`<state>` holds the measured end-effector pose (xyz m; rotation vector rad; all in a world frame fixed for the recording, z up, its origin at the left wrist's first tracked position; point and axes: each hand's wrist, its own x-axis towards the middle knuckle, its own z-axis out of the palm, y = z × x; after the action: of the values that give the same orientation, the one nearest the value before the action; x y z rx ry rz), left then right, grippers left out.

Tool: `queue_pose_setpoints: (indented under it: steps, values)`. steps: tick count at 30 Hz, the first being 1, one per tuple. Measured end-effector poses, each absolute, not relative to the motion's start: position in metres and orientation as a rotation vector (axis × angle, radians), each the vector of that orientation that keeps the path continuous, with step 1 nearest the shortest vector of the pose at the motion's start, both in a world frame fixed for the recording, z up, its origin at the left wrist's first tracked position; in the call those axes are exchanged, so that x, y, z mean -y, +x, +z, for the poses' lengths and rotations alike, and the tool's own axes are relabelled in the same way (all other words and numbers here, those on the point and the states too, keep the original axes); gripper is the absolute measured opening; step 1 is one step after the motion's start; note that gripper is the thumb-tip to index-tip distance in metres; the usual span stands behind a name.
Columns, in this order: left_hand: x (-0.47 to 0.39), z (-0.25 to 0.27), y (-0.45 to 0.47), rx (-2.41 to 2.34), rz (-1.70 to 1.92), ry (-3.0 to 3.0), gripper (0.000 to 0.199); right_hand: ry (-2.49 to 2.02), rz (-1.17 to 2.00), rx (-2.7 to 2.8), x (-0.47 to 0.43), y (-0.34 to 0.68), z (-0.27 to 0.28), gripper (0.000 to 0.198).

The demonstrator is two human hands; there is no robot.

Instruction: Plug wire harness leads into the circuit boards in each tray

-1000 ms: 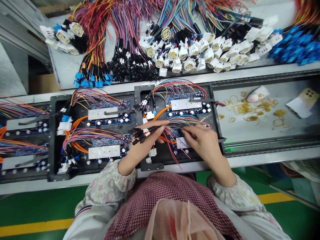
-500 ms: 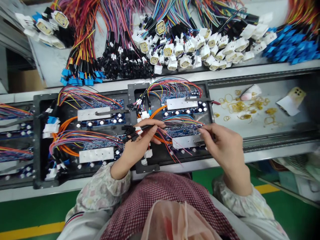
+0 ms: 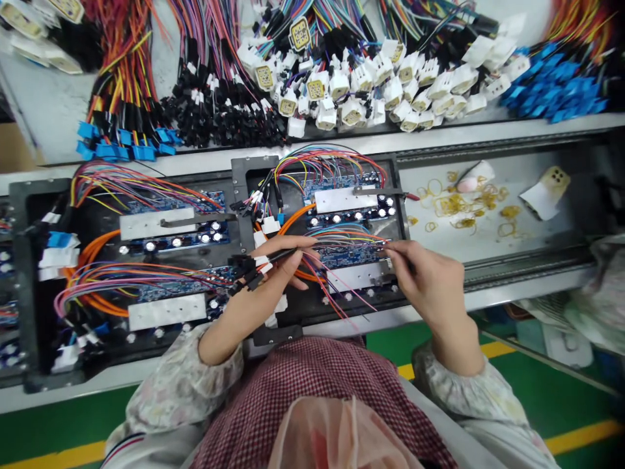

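My left hand (image 3: 266,277) is closed around a wire bundle (image 3: 288,251) with black and white connectors (image 3: 251,268) poking out past the thumb side. Loose pink and red wire ends (image 3: 346,286) fan from that bundle over the lower right circuit board (image 3: 349,253). At this board's right end, my right hand (image 3: 422,273) pinches with thumb and forefinger, apparently on a thin wire; the tip is too small to make out fully. A pale metal plate (image 3: 354,279) lies along the board, below the fingers. Orange cables (image 3: 299,218) run at the boards' left side.
Black trays (image 3: 241,169) with wired boards line the bench. Yellow rubber bands (image 3: 452,203) lie on the grey surface to the right. Behind are piles of white connectors (image 3: 361,78), black connectors (image 3: 215,111) and blue connectors (image 3: 551,85). A dark clip bar (image 3: 383,191) crosses the upper board.
The whole view has shifted, so the bench appears further left. My right hand stays at the board's right end, its fingertips slightly lower. My left hand keeps hold of the bundle.
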<state>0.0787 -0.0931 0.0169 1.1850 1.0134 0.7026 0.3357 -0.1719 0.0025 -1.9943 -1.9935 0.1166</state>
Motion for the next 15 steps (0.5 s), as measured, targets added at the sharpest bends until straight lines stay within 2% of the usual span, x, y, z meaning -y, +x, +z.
queue_pose_setpoints:
  steps: [4,15]
  values:
    - [0.095,0.019,0.083,-0.998,0.735,1.258,0.021,-2.082,0.116,2.029,0.173,0.337,-0.008,0.026]
    - [0.095,0.019,0.083,-1.04,0.741,1.293,0.021,-2.041,0.159,2.018,0.174,0.335,-0.011,0.027]
